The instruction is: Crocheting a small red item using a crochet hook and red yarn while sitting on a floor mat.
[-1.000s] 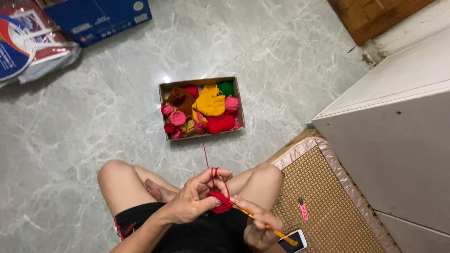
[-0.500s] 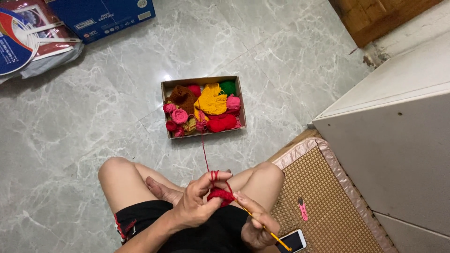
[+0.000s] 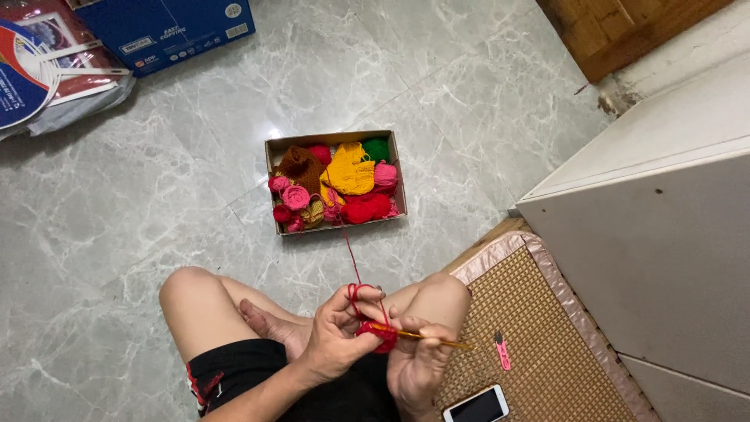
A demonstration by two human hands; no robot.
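I sit cross-legged on a marble floor. My left hand (image 3: pixel 334 337) pinches a small red crochet piece (image 3: pixel 378 334), with red yarn (image 3: pixel 353 262) looped over its raised finger. My right hand (image 3: pixel 416 361) grips a yellow crochet hook (image 3: pixel 426 337) whose tip is stuck into the red piece. The yarn strand runs up from my hands to an open cardboard box (image 3: pixel 336 140) holding balls and crocheted bits in red, pink, yellow, brown and green.
A woven mat (image 3: pixel 539 344) lies at my right knee with small pink snips (image 3: pixel 501 350) and a phone (image 3: pixel 478 406) on it. A white cabinet (image 3: pixel 664 234) stands on the right. A blue carton (image 3: pixel 164 27) and a plastic-wrapped package (image 3: pixel 47 70) lie at the far left.
My hands have shifted slightly up and left, and the hook now points more level to the right. The red piece stays between both hands.
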